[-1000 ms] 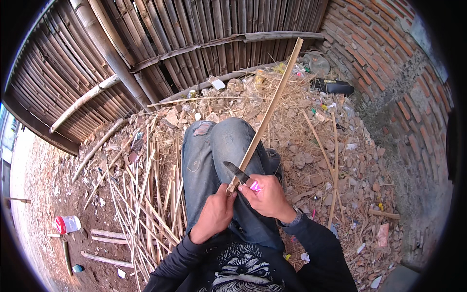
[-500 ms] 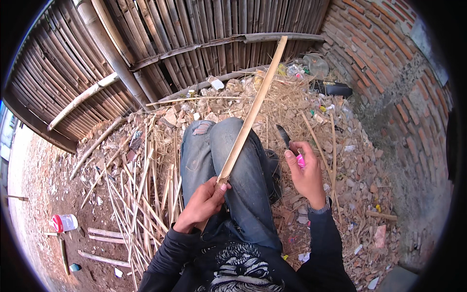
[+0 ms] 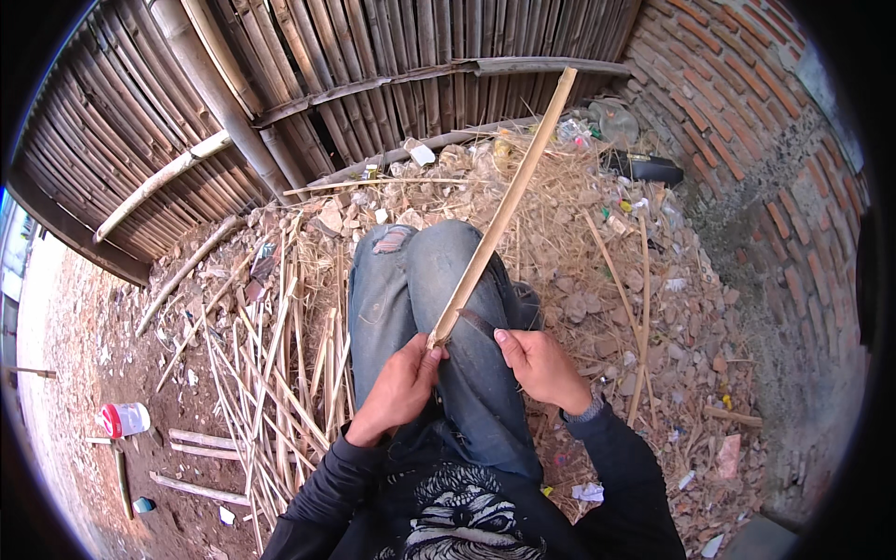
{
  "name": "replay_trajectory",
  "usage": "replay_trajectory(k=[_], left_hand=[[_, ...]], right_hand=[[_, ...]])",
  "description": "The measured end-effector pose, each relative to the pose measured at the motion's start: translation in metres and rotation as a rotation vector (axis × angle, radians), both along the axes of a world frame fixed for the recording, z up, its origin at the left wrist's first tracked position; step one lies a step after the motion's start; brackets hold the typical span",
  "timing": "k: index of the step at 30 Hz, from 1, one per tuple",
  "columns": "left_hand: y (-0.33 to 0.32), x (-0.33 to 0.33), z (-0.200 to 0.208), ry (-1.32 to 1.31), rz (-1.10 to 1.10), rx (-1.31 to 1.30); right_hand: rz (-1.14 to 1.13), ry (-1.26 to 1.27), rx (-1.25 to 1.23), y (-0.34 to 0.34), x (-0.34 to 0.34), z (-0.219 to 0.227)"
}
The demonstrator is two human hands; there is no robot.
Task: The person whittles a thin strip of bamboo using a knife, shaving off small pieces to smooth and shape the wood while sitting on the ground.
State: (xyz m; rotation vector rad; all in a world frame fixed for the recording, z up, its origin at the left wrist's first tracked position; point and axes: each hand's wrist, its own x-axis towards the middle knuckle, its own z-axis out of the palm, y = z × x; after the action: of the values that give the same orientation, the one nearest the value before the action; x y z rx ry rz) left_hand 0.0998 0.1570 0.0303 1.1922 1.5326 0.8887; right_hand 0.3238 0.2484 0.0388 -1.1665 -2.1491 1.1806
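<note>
A long, pale bamboo strip (image 3: 511, 205) slants up and to the right across my jeans, its far end high near the fence. My left hand (image 3: 403, 381) grips its near end, thumb on top, just above my lap. In my right hand (image 3: 544, 366) is a knife (image 3: 477, 323) with a dark, curved blade; my closed fingers hide its handle. The blade points left and its tip lies at the strip's edge, close to my left thumb. Whether it touches the bamboo I cannot tell.
Left of my legs lies a heap of split bamboo strips (image 3: 271, 383). Rubble and straw (image 3: 579, 299) cover the ground. A bamboo fence (image 3: 373, 47) stands ahead, a brick wall (image 3: 747, 140) to the right. A white tub with a red lid (image 3: 131, 419) lies at far left.
My right hand has moved left and down, bringing the knife from beyond my knee to the strip. The strip's far end has shifted slightly right; my left hand keeps its hold.
</note>
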Motion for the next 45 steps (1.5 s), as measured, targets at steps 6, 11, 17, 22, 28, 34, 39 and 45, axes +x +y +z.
replay_trajectory(k=[6, 11, 17, 22, 28, 34, 39, 45], left_hand=[[0.003, -0.003, -0.008, -0.06, -0.024, -0.015], [0.001, -0.008, -0.014, -0.249, -0.018, -0.082], [-0.002, -0.008, -0.014, -0.244, -0.051, -0.052], [-0.008, 0.011, 0.004, 0.188, -0.019, 0.174], [-0.011, 0.023, -0.001, 0.328, 0.095, 0.273], [-0.004, 0.011, -0.015, 0.244, 0.056, 0.323], [0.001, -0.001, -0.009, -0.711, -0.005, -0.218], [0.004, -0.013, -0.019, -0.89, -0.038, -0.284]], right_hand=[[0.118, -0.03, -0.089, -0.002, 0.006, -0.003], [0.214, -0.003, -0.172, 0.011, 0.012, -0.006], [0.143, 0.286, -0.826, 0.02, 0.013, -0.008], [-0.028, 0.313, -0.112, 0.002, -0.025, 0.005], [-0.037, 0.306, 0.095, -0.002, -0.041, 0.002], [-0.004, 0.2, 0.12, -0.006, -0.041, 0.013], [0.075, 0.182, 0.065, -0.003, -0.032, 0.015], [0.38, 0.208, -0.123, -0.01, -0.016, 0.015]])
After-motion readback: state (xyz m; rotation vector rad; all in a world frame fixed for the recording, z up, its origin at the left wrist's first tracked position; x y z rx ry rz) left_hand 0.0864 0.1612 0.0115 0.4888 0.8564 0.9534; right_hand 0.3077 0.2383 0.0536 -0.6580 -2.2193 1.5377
